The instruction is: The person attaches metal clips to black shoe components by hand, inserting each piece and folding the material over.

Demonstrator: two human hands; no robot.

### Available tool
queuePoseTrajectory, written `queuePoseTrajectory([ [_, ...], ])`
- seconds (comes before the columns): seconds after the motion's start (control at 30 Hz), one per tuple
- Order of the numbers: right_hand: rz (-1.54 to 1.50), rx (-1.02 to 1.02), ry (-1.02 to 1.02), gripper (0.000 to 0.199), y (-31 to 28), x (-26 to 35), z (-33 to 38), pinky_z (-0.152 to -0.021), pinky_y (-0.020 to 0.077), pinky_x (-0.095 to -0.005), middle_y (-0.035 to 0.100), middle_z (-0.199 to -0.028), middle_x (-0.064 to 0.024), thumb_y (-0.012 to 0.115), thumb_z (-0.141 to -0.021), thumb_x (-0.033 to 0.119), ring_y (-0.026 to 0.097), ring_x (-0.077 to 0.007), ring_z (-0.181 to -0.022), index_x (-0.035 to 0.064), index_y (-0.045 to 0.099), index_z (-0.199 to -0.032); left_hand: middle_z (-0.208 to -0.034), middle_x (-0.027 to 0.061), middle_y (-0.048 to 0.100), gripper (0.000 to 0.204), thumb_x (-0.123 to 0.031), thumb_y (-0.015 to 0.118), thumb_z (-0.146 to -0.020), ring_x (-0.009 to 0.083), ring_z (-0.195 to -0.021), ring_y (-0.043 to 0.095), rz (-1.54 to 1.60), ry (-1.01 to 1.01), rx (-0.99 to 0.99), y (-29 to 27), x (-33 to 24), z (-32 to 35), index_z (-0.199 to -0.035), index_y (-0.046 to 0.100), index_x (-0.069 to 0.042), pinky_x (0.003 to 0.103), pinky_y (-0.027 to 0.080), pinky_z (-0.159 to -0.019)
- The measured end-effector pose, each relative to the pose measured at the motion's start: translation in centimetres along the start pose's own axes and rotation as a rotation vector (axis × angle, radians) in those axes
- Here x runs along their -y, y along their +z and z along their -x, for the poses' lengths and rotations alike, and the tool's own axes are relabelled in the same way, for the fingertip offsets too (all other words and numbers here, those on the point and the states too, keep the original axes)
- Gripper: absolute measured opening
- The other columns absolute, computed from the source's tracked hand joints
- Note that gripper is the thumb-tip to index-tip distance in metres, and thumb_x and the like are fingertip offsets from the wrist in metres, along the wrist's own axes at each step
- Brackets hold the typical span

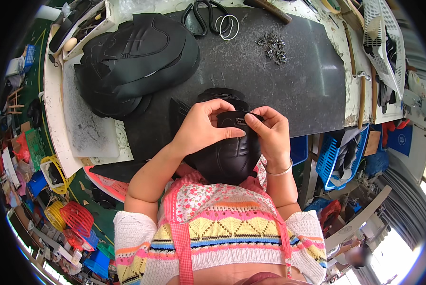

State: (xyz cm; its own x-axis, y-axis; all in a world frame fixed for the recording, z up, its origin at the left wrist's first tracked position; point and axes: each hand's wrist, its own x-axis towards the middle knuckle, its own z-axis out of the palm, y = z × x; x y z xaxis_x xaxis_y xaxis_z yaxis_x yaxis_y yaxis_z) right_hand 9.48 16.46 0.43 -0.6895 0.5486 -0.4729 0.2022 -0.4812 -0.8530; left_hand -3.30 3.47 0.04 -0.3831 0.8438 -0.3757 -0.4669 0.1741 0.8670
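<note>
Near the frame's centre, the left hand (197, 127) and right hand (275, 133), nearly closed, pinch a black shoe upper (233, 159) by its rim, apparently aligning a small fitting (241, 121); next likely needs steady pressure.

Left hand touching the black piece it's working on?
Touching: the head view shows the left hand's thumb lying across the front of the black piece, just below its upper rim.
</note>
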Motion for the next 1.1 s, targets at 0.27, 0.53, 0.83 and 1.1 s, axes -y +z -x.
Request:
queuePoseTrajectory([
  [0.27,-0.233,0.165,0.117,0.013,-0.8,-0.3,-0.1,-0.070,0.0483,-0.0228,0.061,-0.084,-0.0069,0.069,-0.077,-0.007,0.058,-0.0112,-0.074,-0.0002,0.058,-0.078,-0.085,0.0029,0.065,0.026,0.001,0.077,-0.073,0.0057,-0.075,0.059,-0.134,0.075,-0.146,0.7,1.5,0.6,-0.094,0.062,0.003,0.020,0.049,-0.066],
  [0.53,0.229,0.002,-0.383,0.026,0.4,-2.1,0.9,-0.069,0.0484,-0.0248,0.059,-0.081,-0.0088,0.065,-0.067,-0.020,0.058,-0.0139,-0.074,-0.0007,0.050,-0.074,-0.073,0.0093,0.064,0.018,0.012,0.069,-0.064,0.0158,-0.064,0.063,-0.516,0.488,-0.299,1.7,1.2,0.6,-0.076,0.062,0.000,0.026,0.049,-0.058],
  [0.83,0.422,-0.234,-0.949,0.027,1.8,-3.1,2.1,-0.067,0.0533,-0.0298,0.065,-0.082,-0.0148,0.065,-0.068,-0.019,0.066,-0.0234,-0.075,0.0014,0.052,-0.080,-0.073,0.0134,0.061,0.025,0.017,0.058,-0.059,0.0274,-0.066,0.063,-0.574,0.936,-0.371,2.7,1.4,1.2,-0.078,0.060,0.000,0.032,0.052,-0.059],
  [1.1,0.424,-0.182,-1.019,0.029,2.1,-2.6,1.8,-0.064,0.0529,-0.0305,0.063,-0.081,-0.0156,0.059,-0.067,-0.022,0.065,-0.0241,-0.073,0.0010,0.048,-0.080,-0.073,0.0132,0.061,0.027,0.018,0.056,-0.057,0.0278,-0.067,0.064,-0.555,0.947,-0.355,2.6,1.4,1.3,-0.078,0.061,0.001,0.033,0.053,-0.060],
])
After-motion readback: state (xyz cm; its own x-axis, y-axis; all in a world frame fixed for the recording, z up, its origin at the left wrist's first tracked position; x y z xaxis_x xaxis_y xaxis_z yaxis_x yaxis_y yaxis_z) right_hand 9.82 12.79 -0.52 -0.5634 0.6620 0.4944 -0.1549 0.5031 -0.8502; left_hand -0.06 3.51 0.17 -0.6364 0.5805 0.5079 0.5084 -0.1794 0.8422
